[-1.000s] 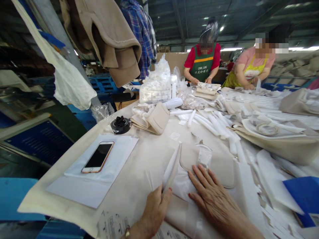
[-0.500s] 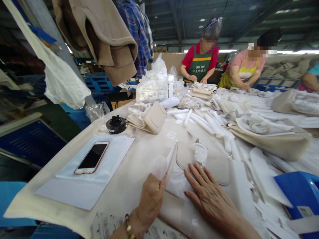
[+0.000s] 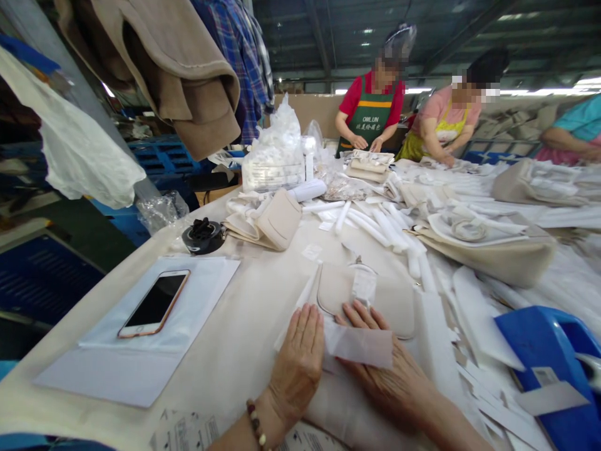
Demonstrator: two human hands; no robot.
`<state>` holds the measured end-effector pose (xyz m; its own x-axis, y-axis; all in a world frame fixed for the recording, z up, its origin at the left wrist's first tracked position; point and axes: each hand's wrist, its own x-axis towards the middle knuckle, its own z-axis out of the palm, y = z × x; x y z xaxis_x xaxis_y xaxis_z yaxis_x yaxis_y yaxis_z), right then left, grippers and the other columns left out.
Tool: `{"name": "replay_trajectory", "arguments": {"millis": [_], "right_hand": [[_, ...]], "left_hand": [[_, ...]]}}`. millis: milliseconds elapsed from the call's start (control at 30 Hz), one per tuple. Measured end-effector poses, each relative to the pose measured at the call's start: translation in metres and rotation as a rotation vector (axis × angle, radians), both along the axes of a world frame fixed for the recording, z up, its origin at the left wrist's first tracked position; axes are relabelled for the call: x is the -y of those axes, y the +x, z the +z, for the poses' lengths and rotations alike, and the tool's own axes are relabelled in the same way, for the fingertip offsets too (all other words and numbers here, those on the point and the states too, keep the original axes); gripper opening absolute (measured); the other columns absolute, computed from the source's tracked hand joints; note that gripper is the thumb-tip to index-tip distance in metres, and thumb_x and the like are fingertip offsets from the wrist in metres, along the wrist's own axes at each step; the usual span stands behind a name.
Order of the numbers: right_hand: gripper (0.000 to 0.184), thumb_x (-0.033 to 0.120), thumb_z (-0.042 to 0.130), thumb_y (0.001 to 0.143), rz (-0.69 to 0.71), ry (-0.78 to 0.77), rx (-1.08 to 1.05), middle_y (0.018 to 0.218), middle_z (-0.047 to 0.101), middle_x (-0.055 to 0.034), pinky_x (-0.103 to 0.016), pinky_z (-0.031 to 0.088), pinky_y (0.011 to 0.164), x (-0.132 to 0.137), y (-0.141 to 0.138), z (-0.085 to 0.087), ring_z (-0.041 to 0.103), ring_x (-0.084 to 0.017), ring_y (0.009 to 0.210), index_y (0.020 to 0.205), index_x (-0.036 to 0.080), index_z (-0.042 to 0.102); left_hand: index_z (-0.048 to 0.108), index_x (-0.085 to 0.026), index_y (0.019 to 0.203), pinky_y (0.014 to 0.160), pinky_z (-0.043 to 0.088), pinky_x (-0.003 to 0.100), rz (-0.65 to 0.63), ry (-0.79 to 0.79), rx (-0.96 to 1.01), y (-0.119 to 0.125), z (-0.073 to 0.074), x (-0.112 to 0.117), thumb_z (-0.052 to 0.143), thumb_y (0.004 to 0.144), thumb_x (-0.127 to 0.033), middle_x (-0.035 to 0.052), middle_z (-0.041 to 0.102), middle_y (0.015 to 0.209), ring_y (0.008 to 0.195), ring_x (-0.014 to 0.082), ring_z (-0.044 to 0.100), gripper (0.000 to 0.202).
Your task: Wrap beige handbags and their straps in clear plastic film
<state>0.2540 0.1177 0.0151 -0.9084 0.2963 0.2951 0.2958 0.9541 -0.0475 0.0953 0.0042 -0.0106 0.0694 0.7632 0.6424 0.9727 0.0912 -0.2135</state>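
Palms down, a person's two bare hands lie close together over a table (image 3: pixel 256 294) spread with a pale cover. Left hand (image 3: pixel 298 360): fingers straight and side by side, flat at the left end of a strip of translucent film (image 3: pixel 361 346), gripping nothing that I can see. Right hand (image 3: pixel 397 374): fingertips resting on a small beige bag (image 3: pixel 393 300), the film lying across its back. Whether the two hands touch beneath the film, I cannot tell. The bag lies flat just beyond them, a white wrapper (image 3: pixel 364 286) on its upper face.

Handling this well, I'd judge, calls for flat fingers and light, even pressure: one palm steadying the bag, the other smoothing the film outward, with the covered hand drawn free gently so nothing creases or drags.

Around them stand several containers. At the far left of the tabletop, a clear plastic sack (image 3: pixel 273 164) bulges with white material too blurred to name. Over on the right, a larger beige bag (image 3: pixel 538 254) lies with white padding and a pale coil (image 3: pixel 464 229) on top. Left of the table hangs a white carrier bag (image 3: pixel 87 141), contents hidden.
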Motion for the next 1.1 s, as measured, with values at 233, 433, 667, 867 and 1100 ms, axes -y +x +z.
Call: {"name": "replay_trajectory", "arguments": {"millis": [233,433,667,867,1100], "right_hand": [[0.039,0.040,0.033,0.092,-0.169,-0.727,-0.194,0.115,0.062,-0.0103,-0.033,0.050,0.086,-0.010,0.016,0.044,0.060,-0.020,0.104,0.108,0.018,0.061],[0.031,0.042,0.052,0.084,-0.447,-0.898,-0.049,0.067,0.059,0.0005,-0.028,0.041,0.058,0.000,0.004,0.059,0.056,-0.017,0.064,0.100,0.015,0.054],[0.020,0.009,0.061,0.071,-0.441,-0.914,-0.010,0.054,0.044,0.0097,-0.023,0.030,0.055,-0.008,0.000,0.047,0.045,-0.011,0.055,0.081,0.019,0.047],[0.022,0.010,0.064,0.068,-0.473,-0.986,-0.024,0.057,0.048,0.0087,-0.022,0.029,0.054,-0.013,0.003,0.040,0.045,-0.010,0.054,0.078,0.019,0.047],[0.021,0.010,0.062,0.069,-0.439,-1.041,-0.092,0.056,0.045,0.0091,-0.022,0.030,0.052,-0.014,0.005,0.035,0.042,-0.009,0.053,0.078,0.019,0.046]], "left_hand": [[0.053,0.001,0.117,0.092,0.051,0.041,-0.015,0.001,-0.055,0.000,0.000,-0.001,0.022,0.085,-0.003,0.0216,0.059,0.120,0.116,0.0309,0.052,0.045],[0.053,0.003,0.116,0.093,0.051,0.044,-0.031,-0.012,-0.081,-0.001,-0.001,-0.001,0.022,0.085,-0.002,0.0255,0.056,0.121,0.120,0.0346,0.047,0.044],[0.050,0.005,0.119,0.095,0.048,0.047,-0.075,-0.023,-0.076,-0.005,-0.005,0.000,0.025,0.085,-0.002,0.0283,0.052,0.124,0.131,0.0366,0.028,0.043],[0.048,0.003,0.123,0.100,0.040,0.053,-0.121,-0.073,0.015,0.003,0.008,-0.002,0.032,0.083,-0.006,0.0260,0.050,0.128,0.130,0.0365,0.033,0.043],[0.053,-0.005,0.122,0.100,0.041,0.041,-0.312,-0.109,0.018,0.017,0.011,-0.016,0.024,0.088,-0.007,0.0153,0.055,0.128,0.123,0.0281,0.046,0.044]]}}
